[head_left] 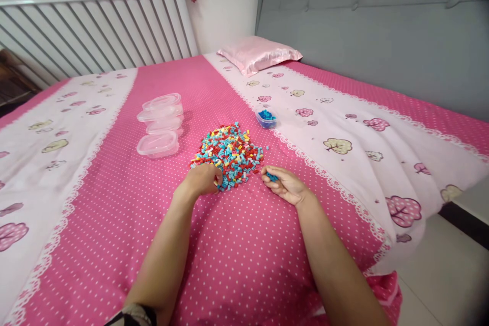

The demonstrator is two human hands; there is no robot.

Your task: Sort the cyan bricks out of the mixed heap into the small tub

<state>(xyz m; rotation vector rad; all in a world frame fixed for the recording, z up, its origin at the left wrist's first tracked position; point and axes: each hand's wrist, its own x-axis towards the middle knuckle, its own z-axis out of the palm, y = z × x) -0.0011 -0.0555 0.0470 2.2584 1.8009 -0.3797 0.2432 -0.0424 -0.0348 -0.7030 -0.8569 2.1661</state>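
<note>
A heap of small bricks (pixel 229 150) in red, yellow, light blue and white lies on the pink dotted bedspread (pixel 237 254). My left hand (pixel 204 179) rests at the heap's near edge, fingers curled and pinched among the bricks. My right hand (pixel 284 183) lies palm up just right of the heap, fingers cupped round a few dark blue bricks (pixel 272 177). Beyond the heap to the right stands a small clear tub (pixel 266 118) holding dark blue bricks.
A row of several empty clear plastic tubs (pixel 160 125) sits left of the heap. A pink pillow (pixel 257 53) lies at the far end by the grey headboard (pixel 374 25). The bed's edge drops to a pale floor (pixel 446 270) at right.
</note>
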